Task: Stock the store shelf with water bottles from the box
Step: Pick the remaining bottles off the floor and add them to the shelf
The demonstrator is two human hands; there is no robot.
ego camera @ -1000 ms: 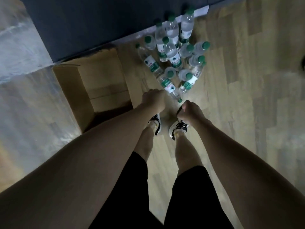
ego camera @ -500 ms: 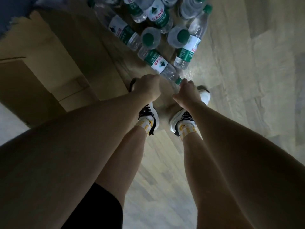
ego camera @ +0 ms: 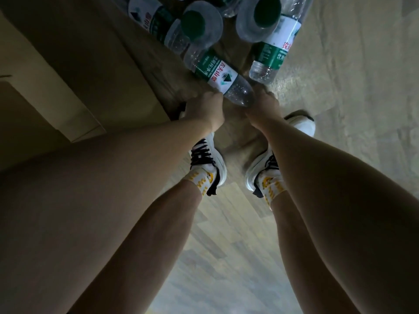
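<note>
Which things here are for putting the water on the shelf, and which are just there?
For the job:
- lying bottle between the left hand and right hand
- other water bottles: two upright, two lying
- cardboard box

Just there:
- white shoes
- wooden floor

I bend low over the wooden floor [ego camera: 340, 109], both arms reaching down past my white sneakers [ego camera: 210, 159]. My left hand [ego camera: 204, 109] and right hand [ego camera: 264, 106] flank the neck end of a lying water bottle [ego camera: 217, 75], fingers curled; whether either grip holds it is unclear. More bottles [ego camera: 269, 51] lie beyond, and the cardboard box [ego camera: 68, 64] lies at my left.
</note>
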